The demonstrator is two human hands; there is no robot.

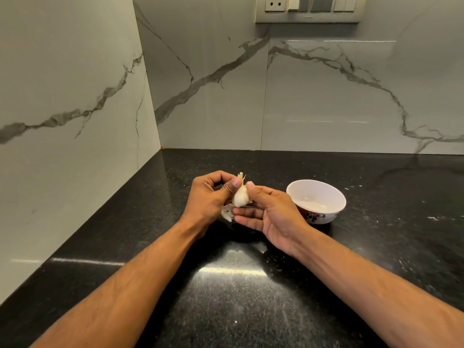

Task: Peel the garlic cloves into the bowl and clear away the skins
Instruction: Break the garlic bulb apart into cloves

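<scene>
The garlic (240, 195) is held in the air above the black speckled tabletop (251, 297), between both hands, a little to the left of the bowl. It is a pale, cream-white piece, plump at the bottom and tapering upward to a dry, papery tip that pokes out above the fingers; whether it is one clove or a small cluster cannot be told. The left hand (209, 197) has its grip closed around the garlic from the left, thumb pressed against its upper side and the other fingers curled behind it. The right hand (270, 209) comes in from the right with the palm turned up, its thumb tip pinching the top of the garlic against the left thumb while its long fingers lie nearly straight beneath it. Both forearms are bare and reach forward from the lower corners toward the middle. A thin, greyish-white skin (227, 212) hangs just below the left hand, beside the right fingertips. The white bowl (315, 200), with a dark floral pattern on its outer wall, sits on the tabletop just right of the right hand. Behind, veined marble-look wall tiles (326, 96) meet in a corner, and a switch panel (311, 8) is mounted high up.
</scene>
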